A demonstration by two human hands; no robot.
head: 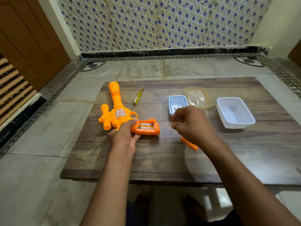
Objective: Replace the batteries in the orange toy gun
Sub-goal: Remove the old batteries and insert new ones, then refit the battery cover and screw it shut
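Observation:
The orange toy gun (pixel 116 111) lies flat on the wooden table (pixel 162 160), barrel pointing away from me. Its grip faces right with the battery compartment (pixel 146 126) uncovered, and two batteries sit side by side inside. My left hand (pixel 124 136) grips the gun where the grip meets the body, thumb on top and fingers beneath. The orange compartment cover (pixel 189 143) lies on the table, partly under my right wrist. My right hand (pixel 190 123) hovers right of the grip with curled fingers, thumb near the fingertips; nothing shows between them.
A yellow-handled screwdriver (pixel 138 96) lies beyond the gun. A small blue-rimmed container (pixel 176 102), a clear lid (pixel 197 97) and a larger white tub (pixel 234 112) stand at the right of the table. Tiled floor surrounds the low table.

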